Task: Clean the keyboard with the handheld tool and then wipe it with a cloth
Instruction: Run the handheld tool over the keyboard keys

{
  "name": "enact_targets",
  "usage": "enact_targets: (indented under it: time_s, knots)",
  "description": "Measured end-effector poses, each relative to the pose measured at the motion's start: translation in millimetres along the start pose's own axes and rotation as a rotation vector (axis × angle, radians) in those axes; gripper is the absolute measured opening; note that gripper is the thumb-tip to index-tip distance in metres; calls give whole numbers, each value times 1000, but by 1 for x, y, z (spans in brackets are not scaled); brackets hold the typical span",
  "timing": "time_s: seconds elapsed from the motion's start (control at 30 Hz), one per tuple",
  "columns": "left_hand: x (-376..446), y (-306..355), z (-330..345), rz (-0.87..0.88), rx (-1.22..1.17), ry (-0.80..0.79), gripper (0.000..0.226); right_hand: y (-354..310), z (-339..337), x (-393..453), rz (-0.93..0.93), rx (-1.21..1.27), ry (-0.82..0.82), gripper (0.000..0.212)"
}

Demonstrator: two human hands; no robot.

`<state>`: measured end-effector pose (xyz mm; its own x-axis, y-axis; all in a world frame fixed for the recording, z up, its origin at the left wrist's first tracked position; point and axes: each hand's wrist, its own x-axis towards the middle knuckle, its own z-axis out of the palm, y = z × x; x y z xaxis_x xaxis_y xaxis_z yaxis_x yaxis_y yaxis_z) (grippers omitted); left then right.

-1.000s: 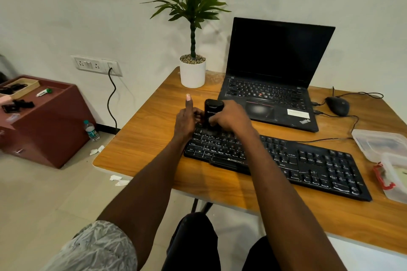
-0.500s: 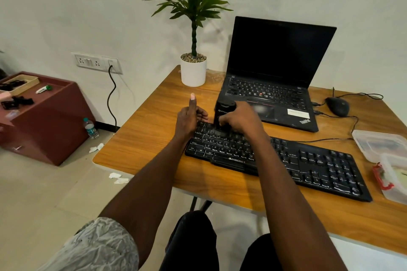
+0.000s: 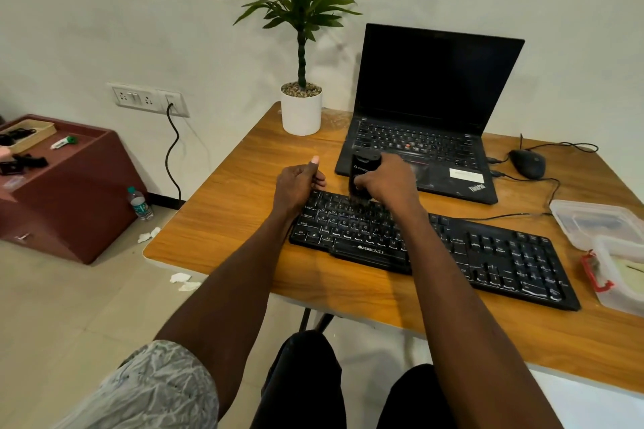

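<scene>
A black full-size keyboard lies across the wooden desk. My right hand is wrapped around a black cylindrical handheld tool, held upright with its lower end on the keyboard's top rows, left of centre. My left hand grips the keyboard's far left corner, thumb pointing up. No cloth is clearly visible.
An open black laptop stands just behind the keyboard, close to the tool. A potted plant is at the back left, a wired mouse at the back right. Clear plastic containers sit at the right edge. A maroon cabinet is on the floor.
My right hand has slid the tool to the right along the keyboard's upper rows. My left hand has stayed on the left corner.
</scene>
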<state>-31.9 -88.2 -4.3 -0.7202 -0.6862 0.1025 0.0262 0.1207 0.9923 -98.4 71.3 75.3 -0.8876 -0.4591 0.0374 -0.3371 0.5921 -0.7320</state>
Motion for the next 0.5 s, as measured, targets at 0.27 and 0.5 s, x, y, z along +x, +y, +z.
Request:
enact_targets:
  time_s: [0.27,0.5]
  knots:
    - [-2,2,-14,-116,-282,-38,10,-22,22,-8,-91,-3,-85,35]
    - [2,-8,-24,14,217,61,9,-29,22,-2,-146,-63,-161,44]
